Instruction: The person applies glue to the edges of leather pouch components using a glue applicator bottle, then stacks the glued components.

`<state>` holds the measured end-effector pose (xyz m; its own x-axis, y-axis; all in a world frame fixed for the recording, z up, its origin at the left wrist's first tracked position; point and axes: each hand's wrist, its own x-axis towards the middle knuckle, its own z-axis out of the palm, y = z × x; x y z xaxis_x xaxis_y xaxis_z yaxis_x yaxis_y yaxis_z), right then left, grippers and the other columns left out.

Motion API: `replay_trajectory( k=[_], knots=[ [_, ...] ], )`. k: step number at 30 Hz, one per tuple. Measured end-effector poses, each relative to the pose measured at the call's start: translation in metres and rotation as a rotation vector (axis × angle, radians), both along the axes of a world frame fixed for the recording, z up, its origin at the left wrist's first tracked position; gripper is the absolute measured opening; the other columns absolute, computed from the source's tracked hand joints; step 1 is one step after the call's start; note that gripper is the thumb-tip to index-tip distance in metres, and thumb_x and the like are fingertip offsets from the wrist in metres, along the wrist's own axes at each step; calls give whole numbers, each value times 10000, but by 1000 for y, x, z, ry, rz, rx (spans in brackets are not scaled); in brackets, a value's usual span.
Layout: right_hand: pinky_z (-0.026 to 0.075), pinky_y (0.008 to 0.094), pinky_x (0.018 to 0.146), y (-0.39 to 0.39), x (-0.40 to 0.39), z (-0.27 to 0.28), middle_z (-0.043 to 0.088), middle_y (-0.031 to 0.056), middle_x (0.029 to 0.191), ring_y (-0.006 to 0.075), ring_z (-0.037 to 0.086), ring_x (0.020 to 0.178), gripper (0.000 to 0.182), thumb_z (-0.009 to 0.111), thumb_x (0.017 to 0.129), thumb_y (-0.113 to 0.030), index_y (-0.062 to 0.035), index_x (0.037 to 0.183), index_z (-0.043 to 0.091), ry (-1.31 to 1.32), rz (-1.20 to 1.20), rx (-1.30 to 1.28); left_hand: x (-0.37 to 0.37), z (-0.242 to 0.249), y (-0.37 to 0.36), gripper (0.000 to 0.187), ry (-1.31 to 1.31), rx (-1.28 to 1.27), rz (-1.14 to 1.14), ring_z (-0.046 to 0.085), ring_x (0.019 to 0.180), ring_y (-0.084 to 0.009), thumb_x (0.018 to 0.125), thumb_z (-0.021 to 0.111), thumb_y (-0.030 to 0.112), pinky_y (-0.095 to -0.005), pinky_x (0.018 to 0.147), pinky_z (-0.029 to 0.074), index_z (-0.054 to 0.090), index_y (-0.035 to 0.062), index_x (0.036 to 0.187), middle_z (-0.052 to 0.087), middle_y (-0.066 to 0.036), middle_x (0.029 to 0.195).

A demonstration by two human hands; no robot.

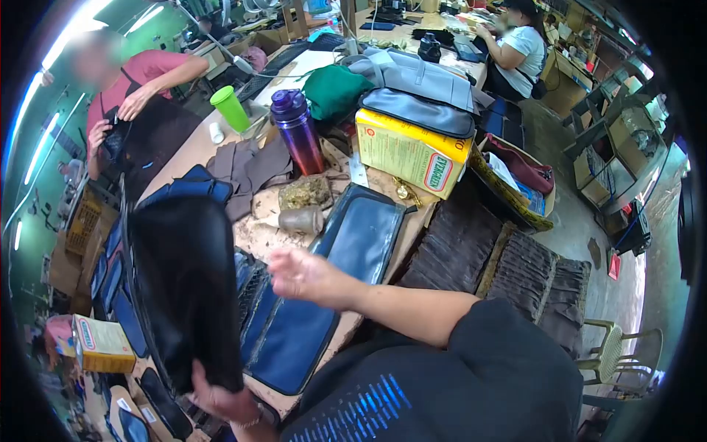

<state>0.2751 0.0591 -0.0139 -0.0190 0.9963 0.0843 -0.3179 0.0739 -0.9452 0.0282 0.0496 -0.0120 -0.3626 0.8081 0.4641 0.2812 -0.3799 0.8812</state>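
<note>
Black leather panel [188, 287], smooth and faintly glossy, stood upright over the near edge of the worktop [258, 236], pinched at its bottom corner by the left hand [221, 398]. Right hand [298, 272] raised above a long navy panel [324, 287] with dark stitched borders, fingers loosely curled, holding nothing. More blue pieces [118, 295] fanned flat behind the black panel along the left edge. Little bare surface: only a worn tan patch around a small jar lying on its side [300, 219]. Further back, purple bottle [298, 132], green cup [230, 108], yellow carton [412, 151]. Right of the worktop edge, ribbed stacks of dark brown cut pieces [501, 265]; open floor beyond.
</note>
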Motion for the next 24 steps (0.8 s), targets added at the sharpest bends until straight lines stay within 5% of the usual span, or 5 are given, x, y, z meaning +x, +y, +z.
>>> replay_trajectory(
  k=[1, 3, 7, 10, 24],
  knots=[
    [408, 261, 790, -12, -6, 17, 468, 55, 1068, 135, 498, 970, 540, 616, 776, -271, -71, 1194, 338, 346, 242, -91, 20, 3, 2, 267, 493, 154, 6, 546, 807, -181, 734, 585, 57, -284, 698, 468, 550, -46, 978, 561, -130, 967],
    [432, 299, 807, -9, 4, 39, 519, 51, 991, 152, 534, 920, 527, 577, 801, -132, -120, 1240, 286, 446, 170, -228, 94, 42, 5, 210, -748, -100, -453, 555, 835, -202, 766, 581, 26, -301, 737, 467, 559, -58, 957, 537, -155, 1037],
    [471, 364, 768, -1, 72, 74, 573, 81, 977, 210, 561, 865, 317, 524, 803, -45, -62, 1113, 462, 453, -258, 37, 138, 7, 23, 507, 804, 858, -678, 562, 891, -226, 676, 685, 64, -323, 757, 443, 477, 5, 1134, 483, -172, 1137],
    [462, 394, 801, 10, 205, 95, 519, 105, 1081, 227, 551, 905, 396, 521, 774, 10, -72, 1150, 426, 77, -191, 92, 165, 18, -1, 766, 160, -190, -1201, 496, 1030, -267, 719, 631, 46, -358, 857, 393, 176, 70, 1334, 110, -112, 1382],
    [459, 314, 760, 37, 354, 88, 542, 88, 1027, 147, 557, 859, 406, 526, 797, -118, -34, 1174, 400, -481, 16, -499, 39, -2, -20, 599, -535, -674, -843, 556, 930, -257, 713, 637, 113, -260, 705, 482, 346, -30, 1217, 364, -169, 1265]
  ],
)
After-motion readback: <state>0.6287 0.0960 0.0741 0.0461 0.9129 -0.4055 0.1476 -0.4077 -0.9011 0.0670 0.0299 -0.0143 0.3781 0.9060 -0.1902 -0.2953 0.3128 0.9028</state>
